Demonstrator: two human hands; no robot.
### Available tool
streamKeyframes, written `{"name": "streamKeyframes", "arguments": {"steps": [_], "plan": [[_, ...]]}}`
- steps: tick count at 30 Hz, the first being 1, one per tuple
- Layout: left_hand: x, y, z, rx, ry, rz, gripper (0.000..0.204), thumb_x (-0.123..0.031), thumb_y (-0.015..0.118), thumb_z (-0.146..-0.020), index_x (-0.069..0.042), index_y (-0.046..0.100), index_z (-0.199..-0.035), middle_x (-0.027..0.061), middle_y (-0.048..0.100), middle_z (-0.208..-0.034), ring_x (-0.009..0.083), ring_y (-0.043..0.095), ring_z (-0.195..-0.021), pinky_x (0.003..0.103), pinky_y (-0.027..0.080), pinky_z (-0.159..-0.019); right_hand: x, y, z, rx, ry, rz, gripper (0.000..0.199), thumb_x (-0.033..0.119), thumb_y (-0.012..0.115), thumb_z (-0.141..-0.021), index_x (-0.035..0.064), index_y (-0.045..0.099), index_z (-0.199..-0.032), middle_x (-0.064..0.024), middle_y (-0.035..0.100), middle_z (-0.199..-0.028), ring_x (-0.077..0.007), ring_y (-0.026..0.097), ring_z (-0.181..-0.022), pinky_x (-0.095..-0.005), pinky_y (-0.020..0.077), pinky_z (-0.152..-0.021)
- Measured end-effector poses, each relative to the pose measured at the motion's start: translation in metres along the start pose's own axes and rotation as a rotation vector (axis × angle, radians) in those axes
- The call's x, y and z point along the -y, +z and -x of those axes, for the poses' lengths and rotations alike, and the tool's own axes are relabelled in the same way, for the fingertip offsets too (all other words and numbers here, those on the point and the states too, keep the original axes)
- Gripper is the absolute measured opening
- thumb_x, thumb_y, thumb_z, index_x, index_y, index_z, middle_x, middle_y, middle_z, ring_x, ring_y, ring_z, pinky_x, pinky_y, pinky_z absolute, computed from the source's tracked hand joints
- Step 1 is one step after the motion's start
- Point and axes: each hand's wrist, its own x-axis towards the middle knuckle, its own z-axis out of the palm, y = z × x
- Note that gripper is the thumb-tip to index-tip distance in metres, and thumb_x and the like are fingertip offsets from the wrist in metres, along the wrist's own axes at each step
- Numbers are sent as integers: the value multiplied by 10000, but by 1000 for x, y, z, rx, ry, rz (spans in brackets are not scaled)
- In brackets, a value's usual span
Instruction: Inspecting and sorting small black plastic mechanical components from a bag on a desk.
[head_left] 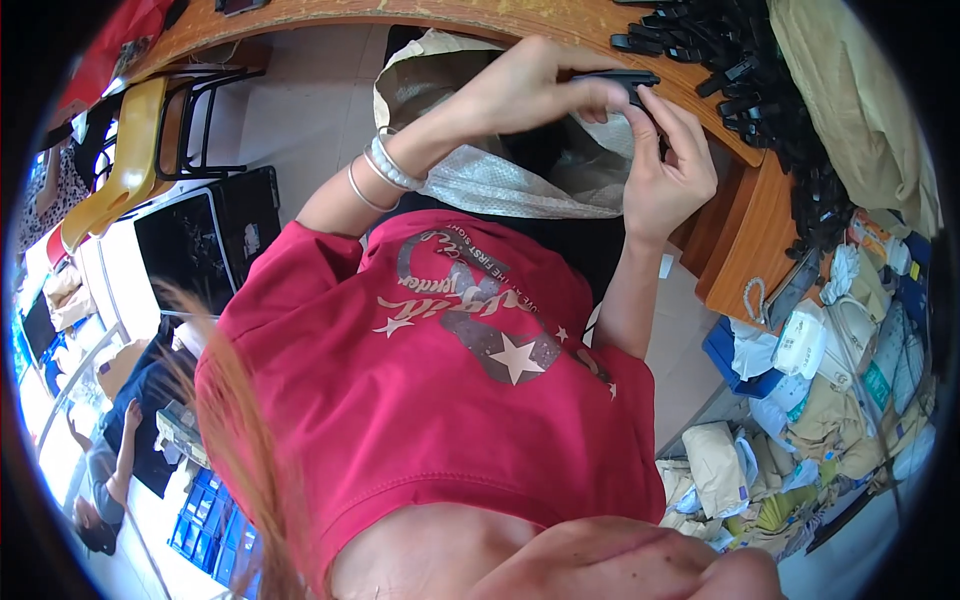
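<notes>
Both my hands meet over an open white woven sack (520, 190), with a small black plastic piece, which looks like a buckle or clip, (632, 77) between them. My left hand (540, 88), with bracelets on its wrist, pinches the piece between thumb and fingers. From the other side, my right hand (672, 165) grips its right end with thumb and fingertips. Fingers cover part of the piece, so its exact shape is hidden. Inside, the sack looks dark, and I cannot make out what lies there.
A heap of similar black pieces (735, 85) covers the wooden table (560, 22) at far right, beside a beige cloth bag (850, 100). Packages and a blue bin (735, 360) crowd the right. A yellow chair (135, 160) stands left; other people (100, 490) are farther off.
</notes>
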Motion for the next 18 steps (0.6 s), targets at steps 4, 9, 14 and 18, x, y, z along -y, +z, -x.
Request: {"name": "streamKeyframes", "arguments": {"steps": [4, 9, 14, 18], "plan": [[-10, 2, 7, -38, 11, -219, 393, -72, 651, -827, 24, 566, -1198, 183, 659, -785, 222, 675, -671, 299, 534, -641, 0, 8, 1, -66, -7, -168, 280, -8, 752, -715, 11, 707, -991, -69, 630, -932, -141, 597, -820, -251, 484, -699], [-5, -5, 7, 7, 180, -237, 358, -30, 635, -822, 24, 577, -1171, 193, 659, -861, 219, 671, -660, 306, 537, -638, -6, -9, -9, 148, 184, -327, 372, 5, 769, -702, -16, 664, -1059, -40, 593, -924, -107, 543, -851, -234, 444, -745], [11, -6, 2, -10, 290, -278, 358, -111, 654, -854, -13, 587, -1192, 131, 666, -857, 151, 648, -658, 267, 534, -622, -20, -5, -11, 187, 181, -302, 317, -1, 763, -710, -21, 678, -1015, -25, 597, -896, -91, 529, -754, -220, 433, -692], [9, -15, -14, -113, -102, -120, 331, -357, 598, -918, -82, 682, -1083, 12, 596, -635, 47, 519, -497, 194, 419, -441, -46, -3, -29, 229, 182, -237, 189, 34, 721, -778, 3, 696, -962, -37, 619, -885, -87, 537, -692, -214, 430, -657]]}}
